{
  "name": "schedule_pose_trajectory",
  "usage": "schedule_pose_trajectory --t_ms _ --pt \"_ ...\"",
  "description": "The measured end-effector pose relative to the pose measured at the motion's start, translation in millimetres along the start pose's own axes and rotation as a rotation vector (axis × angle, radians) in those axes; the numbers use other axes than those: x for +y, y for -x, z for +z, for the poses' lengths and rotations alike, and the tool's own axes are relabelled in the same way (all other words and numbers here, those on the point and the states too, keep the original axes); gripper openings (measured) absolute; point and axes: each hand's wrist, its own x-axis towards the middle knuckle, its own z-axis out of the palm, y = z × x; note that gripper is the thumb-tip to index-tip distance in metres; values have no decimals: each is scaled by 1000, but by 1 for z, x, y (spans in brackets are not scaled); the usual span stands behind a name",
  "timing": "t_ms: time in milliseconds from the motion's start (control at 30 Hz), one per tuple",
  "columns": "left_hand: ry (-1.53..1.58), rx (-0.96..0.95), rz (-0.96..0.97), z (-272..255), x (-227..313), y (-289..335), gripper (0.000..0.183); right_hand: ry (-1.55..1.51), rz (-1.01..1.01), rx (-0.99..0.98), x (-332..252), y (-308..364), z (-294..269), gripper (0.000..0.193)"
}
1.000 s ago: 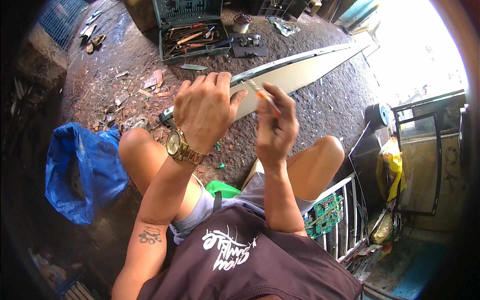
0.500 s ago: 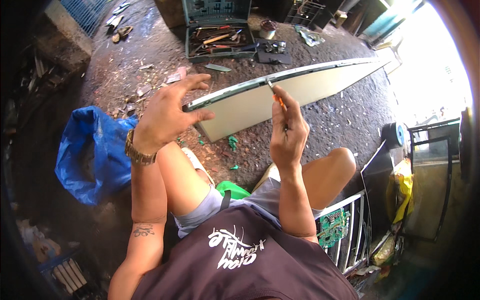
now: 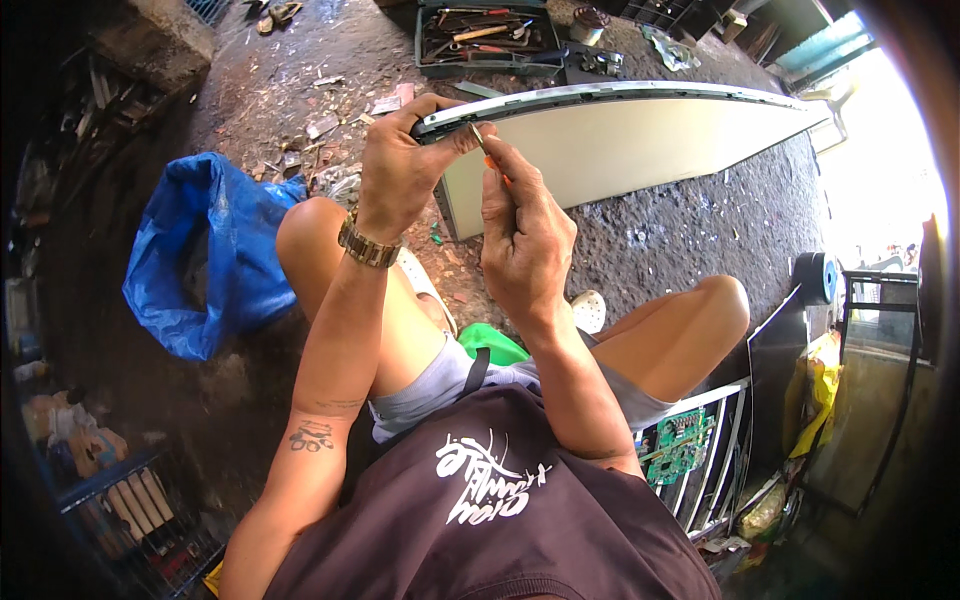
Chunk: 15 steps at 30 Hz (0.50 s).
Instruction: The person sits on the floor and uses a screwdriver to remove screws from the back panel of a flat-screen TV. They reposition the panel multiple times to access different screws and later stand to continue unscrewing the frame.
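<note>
Left hand (image 3: 398, 175) moved onto silver-edged off-white rectangular panel (image 3: 620, 145), thumb and fingers clamped at its left end; right hand (image 3: 528, 240) shifted left, gripping slim orange-handled metal tool (image 3: 489, 161), tip near left thumb. Panel sits ahead, over rough dark ground (image 3: 690, 230).

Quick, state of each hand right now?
Left hand: closed, gripping the left end of the flat panel.
Right hand: closed, holding a thin orange-handled tool.
</note>
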Motion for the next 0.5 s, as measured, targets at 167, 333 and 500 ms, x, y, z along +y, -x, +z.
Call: schedule_pose_trajectory --t_ms 167,333,500 --pt "55 11 -28 2 -4 1 24 23 98 -13 -7 2 4 29" --pt "27 19 18 2 -4 1 21 80 144 -46 -13 1 3 29" --pt "20 35 -51 4 2 2 20 33 299 -62 -24 -8 5 25"
